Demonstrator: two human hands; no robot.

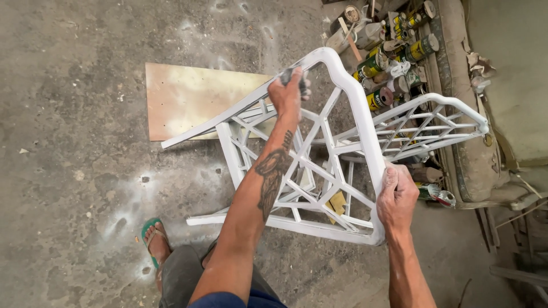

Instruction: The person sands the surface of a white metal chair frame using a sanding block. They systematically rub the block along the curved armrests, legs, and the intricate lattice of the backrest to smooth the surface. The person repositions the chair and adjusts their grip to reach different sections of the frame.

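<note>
White lattice chair frame [319, 165], dusty matte, lies tilted.

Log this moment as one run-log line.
left hand: presses grey sanding pad on top rail | right hand: grips side rail | white-painted lattice wooden chair frame: tilted over concrete floor | paint cans behind

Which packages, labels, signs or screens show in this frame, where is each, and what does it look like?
Paint cans: a heap on the floor at the top right, behind the white chair frame; round tins with yellow, green and black labels.
Lone can: lying on its side by the right hand; green label, lid smeared red.
Left hand: holds a grey pad, no label.
No signs or screens.
</note>
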